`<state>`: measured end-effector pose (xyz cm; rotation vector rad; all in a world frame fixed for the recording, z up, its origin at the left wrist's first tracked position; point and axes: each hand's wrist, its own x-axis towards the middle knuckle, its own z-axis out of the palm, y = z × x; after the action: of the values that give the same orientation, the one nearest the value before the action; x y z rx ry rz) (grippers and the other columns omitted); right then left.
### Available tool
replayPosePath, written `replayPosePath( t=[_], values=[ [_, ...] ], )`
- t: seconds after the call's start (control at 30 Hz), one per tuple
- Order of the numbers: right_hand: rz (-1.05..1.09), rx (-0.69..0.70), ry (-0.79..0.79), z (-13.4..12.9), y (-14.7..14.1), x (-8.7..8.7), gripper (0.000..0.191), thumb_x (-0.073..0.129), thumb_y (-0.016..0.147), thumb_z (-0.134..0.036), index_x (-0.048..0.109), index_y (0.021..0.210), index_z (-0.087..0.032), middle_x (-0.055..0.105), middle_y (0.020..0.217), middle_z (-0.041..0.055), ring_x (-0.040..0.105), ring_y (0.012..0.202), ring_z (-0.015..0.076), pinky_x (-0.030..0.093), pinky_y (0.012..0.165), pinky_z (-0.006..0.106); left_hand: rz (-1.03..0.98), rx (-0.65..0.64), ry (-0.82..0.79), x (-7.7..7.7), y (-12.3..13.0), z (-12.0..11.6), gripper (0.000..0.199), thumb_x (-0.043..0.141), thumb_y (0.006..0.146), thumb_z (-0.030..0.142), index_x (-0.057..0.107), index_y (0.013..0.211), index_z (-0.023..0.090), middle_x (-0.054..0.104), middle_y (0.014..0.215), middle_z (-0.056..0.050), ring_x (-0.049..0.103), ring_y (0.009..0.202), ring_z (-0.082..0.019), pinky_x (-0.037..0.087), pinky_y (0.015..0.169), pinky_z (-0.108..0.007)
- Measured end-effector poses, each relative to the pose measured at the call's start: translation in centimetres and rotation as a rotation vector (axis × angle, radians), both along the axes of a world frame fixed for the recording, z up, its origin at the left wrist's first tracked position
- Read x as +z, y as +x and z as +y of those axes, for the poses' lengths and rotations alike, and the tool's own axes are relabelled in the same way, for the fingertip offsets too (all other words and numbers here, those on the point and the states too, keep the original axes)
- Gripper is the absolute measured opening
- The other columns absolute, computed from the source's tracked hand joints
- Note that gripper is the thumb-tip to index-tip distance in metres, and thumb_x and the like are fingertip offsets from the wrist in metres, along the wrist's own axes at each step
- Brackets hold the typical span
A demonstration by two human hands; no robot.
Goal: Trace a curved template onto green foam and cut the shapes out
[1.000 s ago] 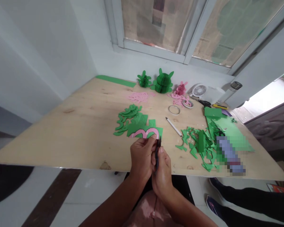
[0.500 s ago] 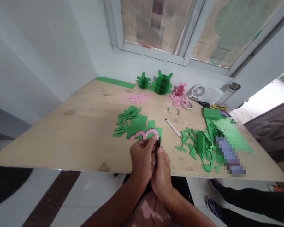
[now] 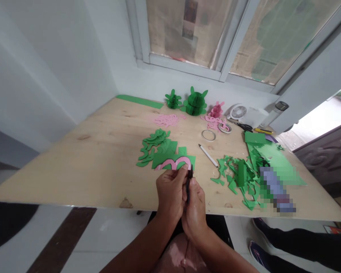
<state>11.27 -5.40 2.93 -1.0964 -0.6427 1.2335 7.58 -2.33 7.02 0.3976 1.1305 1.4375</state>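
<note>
My left hand (image 3: 170, 193) is closed, thumb and fingers pinching a pink paper shape (image 3: 173, 163) with rounded, looping edges. Behind the pink shape lies a green paper piece (image 3: 157, 159); whether the two are joined I cannot tell. Black-bladed scissors (image 3: 190, 173) are in my closed right hand (image 3: 196, 201), blades pointing up beside the pink paper's right end. Both hands touch each other near the table's front edge, and the scissor handles are mostly hidden by fingers. Just beyond are heaped green paper cutouts (image 3: 156, 138).
Green scraps (image 3: 244, 178), a white pen (image 3: 208, 155) and tape rolls (image 3: 208, 135) lie to the right. Paper figures (image 3: 195, 103), a small fan (image 3: 238, 112) and a flask (image 3: 275, 113) stand along the back. A person's legs (image 3: 298, 235) show at lower right.
The view has tilted very slightly, so the table sits a little lower in the picture. Both hands keep nearly the same pose, with the paper and scissors still held.
</note>
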Motion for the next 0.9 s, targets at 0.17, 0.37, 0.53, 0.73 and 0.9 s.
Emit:
replayPosePath(
  t=[0.17,0.37,0.53,0.73,0.9],
  values=[
    [0.036,0.009,0.010,-0.10,-0.13,0.05,0.042,0.051,0.081,-0.058,0.052,0.062,-0.021,0.039,0.047,-0.0059,0.030,0.043,0.0106,0.024,0.042,0.024,-0.013,0.025,-0.018,-0.07,-0.08,-0.02,0.024,0.077,0.056,0.032,0.060,0.055,0.014,0.057,0.046,0.003,0.051,0.039,-0.009,0.036,0.040,-0.019],
    [0.055,0.011,0.015,-0.04,-0.25,0.07,0.042,0.052,0.079,-0.059,0.049,0.061,-0.021,0.035,0.048,-0.0066,0.026,0.045,0.0108,0.022,0.043,0.024,-0.005,0.023,-0.021,0.16,-0.14,-0.01,0.025,0.076,0.055,0.032,0.060,0.054,0.014,0.057,0.046,0.003,0.052,0.040,-0.009,0.036,0.040,-0.020],
    [0.090,0.037,0.023,-0.10,-0.23,0.29,0.042,0.052,0.081,-0.057,0.045,0.062,-0.021,0.032,0.052,-0.0068,0.021,0.048,0.0105,0.019,0.044,0.025,-0.008,0.017,-0.012,0.15,-0.18,-0.05,0.025,0.076,0.056,0.031,0.059,0.053,0.014,0.056,0.045,0.003,0.050,0.039,-0.009,0.034,0.039,-0.019],
    [0.069,0.045,0.022,-0.15,-0.14,0.31,0.045,0.051,0.081,-0.059,0.041,0.060,-0.021,0.030,0.052,-0.0070,0.019,0.048,0.0101,0.017,0.044,0.025,-0.012,-0.013,-0.025,0.42,-0.22,-0.09,0.027,0.075,0.056,0.033,0.057,0.052,0.015,0.051,0.040,0.006,0.036,0.028,-0.005,0.023,0.031,-0.019],
    [0.058,0.055,0.022,-0.18,-0.05,0.00,0.047,0.049,0.082,-0.060,0.038,0.057,-0.021,0.030,0.049,-0.0071,0.020,0.047,0.0100,0.017,0.043,0.025,-0.007,-0.009,-0.022,0.45,-0.21,-0.14,0.027,0.076,0.056,0.033,0.057,0.052,0.015,0.052,0.040,0.005,0.036,0.027,-0.005,0.021,0.030,-0.019]
  ],
)
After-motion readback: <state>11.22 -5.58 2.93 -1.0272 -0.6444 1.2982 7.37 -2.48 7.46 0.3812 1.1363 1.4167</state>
